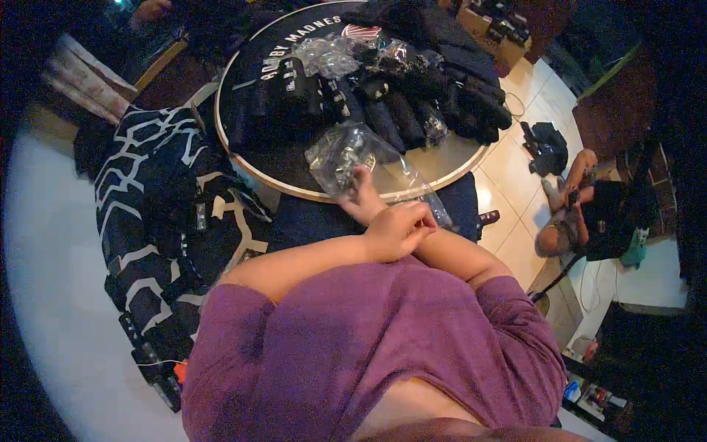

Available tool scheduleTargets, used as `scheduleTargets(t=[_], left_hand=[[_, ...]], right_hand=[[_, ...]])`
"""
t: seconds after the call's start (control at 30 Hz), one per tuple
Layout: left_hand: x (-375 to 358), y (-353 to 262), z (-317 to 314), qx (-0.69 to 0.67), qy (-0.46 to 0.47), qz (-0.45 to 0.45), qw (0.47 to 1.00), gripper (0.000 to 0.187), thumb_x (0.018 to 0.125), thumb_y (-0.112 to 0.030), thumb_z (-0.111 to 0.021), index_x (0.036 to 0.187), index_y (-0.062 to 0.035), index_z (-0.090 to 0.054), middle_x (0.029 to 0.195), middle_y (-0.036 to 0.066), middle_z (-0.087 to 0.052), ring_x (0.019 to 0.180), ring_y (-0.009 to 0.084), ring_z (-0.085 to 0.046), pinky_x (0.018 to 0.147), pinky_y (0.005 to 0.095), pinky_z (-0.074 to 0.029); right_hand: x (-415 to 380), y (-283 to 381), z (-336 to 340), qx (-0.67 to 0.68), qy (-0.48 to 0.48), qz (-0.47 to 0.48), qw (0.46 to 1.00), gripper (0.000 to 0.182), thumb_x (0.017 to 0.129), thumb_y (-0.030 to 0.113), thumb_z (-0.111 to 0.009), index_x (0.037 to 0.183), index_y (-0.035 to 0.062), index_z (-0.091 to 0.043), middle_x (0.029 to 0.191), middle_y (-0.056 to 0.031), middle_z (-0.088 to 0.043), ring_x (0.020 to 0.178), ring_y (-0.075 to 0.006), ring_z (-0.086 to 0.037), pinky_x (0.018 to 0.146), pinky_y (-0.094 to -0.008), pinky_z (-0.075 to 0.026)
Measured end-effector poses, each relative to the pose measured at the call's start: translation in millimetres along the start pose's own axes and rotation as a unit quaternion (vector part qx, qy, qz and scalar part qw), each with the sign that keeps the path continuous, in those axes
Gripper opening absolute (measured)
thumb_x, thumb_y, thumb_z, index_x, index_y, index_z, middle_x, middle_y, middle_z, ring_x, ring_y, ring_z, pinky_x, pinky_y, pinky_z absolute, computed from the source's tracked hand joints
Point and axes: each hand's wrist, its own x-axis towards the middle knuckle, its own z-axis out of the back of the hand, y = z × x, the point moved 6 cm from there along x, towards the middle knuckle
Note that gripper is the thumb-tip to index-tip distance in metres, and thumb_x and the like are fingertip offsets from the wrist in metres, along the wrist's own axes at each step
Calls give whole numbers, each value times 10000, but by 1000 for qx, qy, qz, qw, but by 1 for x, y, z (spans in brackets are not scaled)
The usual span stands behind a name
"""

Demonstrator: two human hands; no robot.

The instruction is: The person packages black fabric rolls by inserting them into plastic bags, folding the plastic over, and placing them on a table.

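Note:
My forearms cross in front of the purple shirt. My left hand (401, 232) has its fingers curled into a pinch above the right forearm; what it holds, if anything, is too small to name. Farther forward, my right hand (362, 200) has its fingers apart and reaches against a clear plastic bag (331, 158), near the table's front edge. The bag stretches right, past the left hand. On the round black table (254, 129) with white lettering lie several dark rolled bundles (383, 125) and crumpled clear plastic (324, 55).
A black-and-white patterned cloth (151, 151) covers something at the left. On the tiled floor (508, 188) at the right lies a black item (545, 147). Another person (574, 206) sits beyond it. A cardboard box (490, 44) stands behind the table.

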Motion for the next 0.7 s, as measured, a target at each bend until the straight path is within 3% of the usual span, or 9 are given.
scheduleTargets(t=[0.07,0.13,0.2,0.4,0.47,0.53,0.6,0.63,0.7], left_hand=[[-4,6,2,-37,7,33,999,120,796,-82,-623,897,-49,-567,821,106,-584,761,215,-580,680,320,-460],[-10,14,-3,-79,20,68,994,121,814,-88,-622,913,-48,-566,831,92,-586,764,180,-573,684,303,-459],[-11,14,-11,-181,7,32,983,114,838,-83,-612,927,-40,-555,842,65,-576,775,136,-550,703,279,-451],[-11,16,-20,-315,6,19,949,111,828,-51,-627,906,-31,-551,869,62,-582,806,130,-547,743,275,-449],[-11,17,-14,-285,47,7,957,116,818,-59,-645,890,-36,-557,873,59,-588,818,135,-552,752,280,-452],[-14,20,1,-254,86,-5,963,122,808,-68,-662,874,-41,-564,877,57,-594,830,141,-558,760,285,-454],[-18,31,53,-106,-70,-39,991,152,773,-102,-697,848,-54,-574,877,66,-606,847,192,-582,776,313,-463],[-21,31,90,50,-221,-183,957,140,781,-91,-668,873,-53,-569,867,66,-587,840,200,-563,784,329,-453],[-45,91,140,165,-429,-17,888,253,805,-113,-633,1015,-41,-511,1004,94,-515,930,234,-495,825,354,-423]], right_hand=[[-2,40,2,-213,34,85,973,670,677,76,-748,1207,21,-341,1105,-198,-462,1049,-357,-496,871,-394,-426],[12,50,2,-266,44,99,958,656,665,130,-754,1190,29,-375,1074,-221,-464,1003,-400,-499,833,-431,-427],[29,53,-5,-371,106,112,916,626,695,205,-736,1194,47,-392,1085,-218,-471,964,-427,-510,805,-465,-427],[51,65,-20,-300,80,57,949,704,719,279,-729,1297,70,-386,1062,-235,-477,890,-410,-563,784,-450,-469],[52,60,-31,-410,202,51,888,805,742,281,-707,1381,113,-246,1072,-223,-500,984,-418,-526,845,-434,-447],[52,60,-27,-444,217,53,868,739,743,304,-701,1353,153,-313,1036,-223,-518,924,-401,-551,792,-442,-466],[48,62,-22,-474,232,54,848,676,743,328,-695,1326,193,-380,999,-222,-537,863,-384,-576,739,-450,-484],[46,65,-19,-479,223,47,848,665,734,310,-701,1313,201,-392,985,-213,-543,867,-378,-574,747,-448,-481],[41,66,-11,-487,207,30,848,647,715,275,-714,1287,218,-417,956,-195,-556,874,-367,-568,764,-446,-473]])
